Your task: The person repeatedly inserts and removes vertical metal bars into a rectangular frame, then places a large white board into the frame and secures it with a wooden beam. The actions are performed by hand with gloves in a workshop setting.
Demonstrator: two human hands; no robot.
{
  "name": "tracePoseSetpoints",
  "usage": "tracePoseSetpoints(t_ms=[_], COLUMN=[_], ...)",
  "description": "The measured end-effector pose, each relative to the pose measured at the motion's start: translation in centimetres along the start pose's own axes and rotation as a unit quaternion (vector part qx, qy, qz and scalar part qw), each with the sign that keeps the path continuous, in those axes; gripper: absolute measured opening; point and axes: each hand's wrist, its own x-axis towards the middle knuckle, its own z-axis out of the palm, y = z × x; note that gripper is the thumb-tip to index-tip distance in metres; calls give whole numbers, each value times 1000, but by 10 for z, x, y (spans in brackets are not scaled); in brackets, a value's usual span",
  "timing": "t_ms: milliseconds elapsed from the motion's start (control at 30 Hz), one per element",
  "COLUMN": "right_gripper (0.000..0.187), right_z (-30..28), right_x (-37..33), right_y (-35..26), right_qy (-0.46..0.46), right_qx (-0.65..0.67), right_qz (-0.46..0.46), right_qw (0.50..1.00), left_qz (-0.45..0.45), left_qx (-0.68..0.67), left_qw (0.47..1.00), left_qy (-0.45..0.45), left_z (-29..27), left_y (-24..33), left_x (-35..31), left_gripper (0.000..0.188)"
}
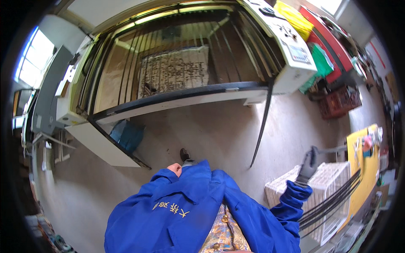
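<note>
My left hand [175, 169] is bare and hangs beside the front of my blue jacket [156, 206], partly hidden by the sleeve. Its fingers look curled in, with nothing visible in them. Out to the right, my right hand [308, 166] wears a dark grey glove, its fingers stretched away from me. No held thing shows in it. Below this hand lies a white crate [333, 170] with slatted sides. A yellow board or tabletop [356, 185] stands beyond it, with several thin black rods [333, 200] reaching out below the hand.
Ahead stands a large machine with a black front rail [181, 93] and a mottled sheet [175, 69] inside. A slim black bar [262, 126] slants down from its right corner. A blue container [128, 135] sits beneath, a brown crate [339, 102] far right, a grey cabinet [49, 92] left.
</note>
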Motion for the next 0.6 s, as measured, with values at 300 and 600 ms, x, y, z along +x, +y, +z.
tracePoseSetpoints(t_ms=[300,600], right_gripper=[34,38], right_z=[325,588], right_x=[-28,-11], right_y=[-124,-209], right_qy=[-256,-359], right_qx=[33,-17], right_qz=[-65,-140], right_qw=[964,923], left_qz=[-118,-208], left_qx=[-248,-378], left_qw=[952,783], left_qy=[133,448], left_z=[-94,-250], left_y=[-74,-124], left_x=[60,134], left_gripper=[12,15])
